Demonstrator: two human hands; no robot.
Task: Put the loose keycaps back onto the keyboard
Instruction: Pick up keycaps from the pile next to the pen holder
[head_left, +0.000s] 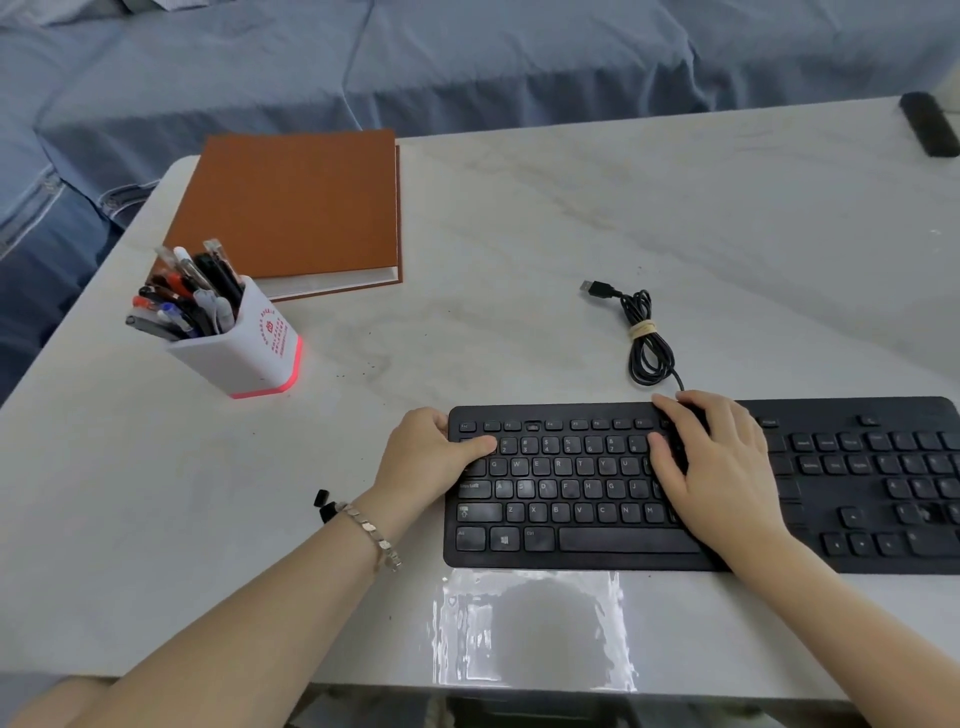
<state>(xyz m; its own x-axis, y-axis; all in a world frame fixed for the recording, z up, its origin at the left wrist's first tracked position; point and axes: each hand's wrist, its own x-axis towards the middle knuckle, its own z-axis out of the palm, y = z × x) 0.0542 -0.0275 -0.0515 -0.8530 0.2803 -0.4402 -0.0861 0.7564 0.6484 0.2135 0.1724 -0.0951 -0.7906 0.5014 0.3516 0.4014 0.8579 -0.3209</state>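
The left hand (431, 457) is gripping the left end of the keyboard (571, 488) at the table's (519, 208) front edge while the right hand's (722, 467) spread fingers (672, 408) are pressing near its top row, best pushing straight down, evenly.

A black full-size keyboard (597, 540) lies flat on the pale table (519, 234), close to the near edge and parallel to it, with its right end running out of view. Its white key legends are readable. One spot in the function row looks different from its neighbours, though it is too small to make out. Its black cable (647, 343) lies bundled just behind it, plug loose. Two small black keycaps (328, 512) sit on the table, left of the keyboard and clear of it.
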